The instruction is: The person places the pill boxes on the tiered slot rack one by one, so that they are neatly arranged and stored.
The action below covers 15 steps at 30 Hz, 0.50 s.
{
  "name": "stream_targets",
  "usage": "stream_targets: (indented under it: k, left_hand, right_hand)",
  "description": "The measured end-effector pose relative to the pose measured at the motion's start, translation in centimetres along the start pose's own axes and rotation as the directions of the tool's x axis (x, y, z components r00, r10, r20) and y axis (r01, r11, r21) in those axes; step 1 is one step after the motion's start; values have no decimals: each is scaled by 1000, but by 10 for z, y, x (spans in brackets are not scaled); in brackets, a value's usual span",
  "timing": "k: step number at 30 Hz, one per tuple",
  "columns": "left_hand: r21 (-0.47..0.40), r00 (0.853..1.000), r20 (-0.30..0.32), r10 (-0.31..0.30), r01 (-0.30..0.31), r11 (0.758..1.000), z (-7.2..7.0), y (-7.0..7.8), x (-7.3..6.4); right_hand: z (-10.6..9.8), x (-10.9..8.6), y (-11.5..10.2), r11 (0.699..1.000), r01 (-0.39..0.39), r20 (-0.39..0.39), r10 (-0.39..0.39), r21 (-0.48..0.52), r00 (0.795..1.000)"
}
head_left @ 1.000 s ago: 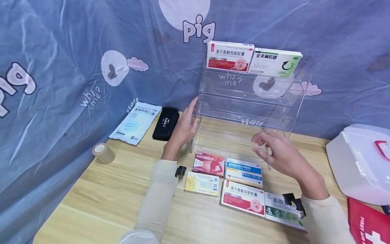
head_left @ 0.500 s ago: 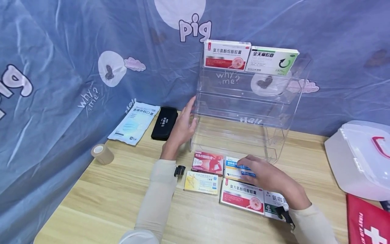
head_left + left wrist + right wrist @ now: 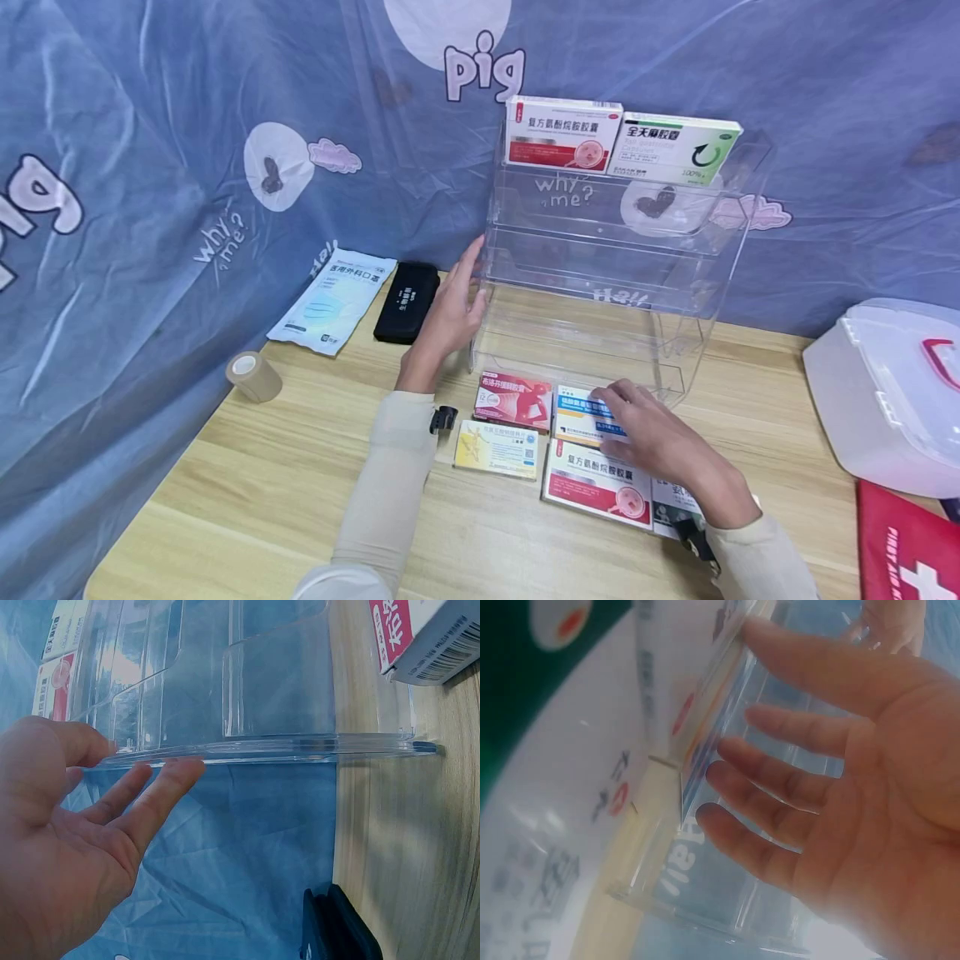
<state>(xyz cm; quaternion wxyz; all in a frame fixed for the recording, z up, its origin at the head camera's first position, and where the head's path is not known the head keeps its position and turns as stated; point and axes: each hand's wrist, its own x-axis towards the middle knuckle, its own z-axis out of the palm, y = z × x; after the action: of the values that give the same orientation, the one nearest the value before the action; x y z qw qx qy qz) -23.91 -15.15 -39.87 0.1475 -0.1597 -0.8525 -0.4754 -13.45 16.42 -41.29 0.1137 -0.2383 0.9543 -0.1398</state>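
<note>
A clear acrylic display rack (image 3: 600, 258) stands on the table, tiered. My left hand (image 3: 450, 321) rests against its left side, and in the left wrist view the thumb and fairly straight fingers (image 3: 154, 806) touch the panel's edge. Over a blue, white and orange medicine box (image 3: 576, 421) is my right hand (image 3: 652, 433), fingers spread and slightly bent, covering the box's right end. Beside it lie a red medicine box (image 3: 513, 400), a yellow-white one (image 3: 497, 450), a red-white one (image 3: 596, 483) and a green-white one (image 3: 671, 504), partly behind my right wrist.
On the rack's top tier stand a red-white box (image 3: 562, 133) and a green-white box (image 3: 675, 148). Left lie a mask packet (image 3: 333, 300), a black case (image 3: 407, 302) and a tan tape roll (image 3: 255, 377). Right are a white lidded case (image 3: 885, 392) and a red first-aid pouch (image 3: 907, 542).
My right hand has come down from in front of the rack's lower right to the blue-white box. My left hand has stayed at the rack's side. The boxes lie as before.
</note>
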Motion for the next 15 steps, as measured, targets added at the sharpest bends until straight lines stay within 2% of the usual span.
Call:
stream_targets:
  k: [8,15]
  left_hand:
    - [6,1000,-2,17,-17,1000,-1,0,0]
    - [11,1000,-2,4,-4,1000,-1,0,0]
  right_hand:
    - [0,-1,0,999,-29,16,29,-15,999]
    - [-1,-4,0,998,-50,1,50,-24,999]
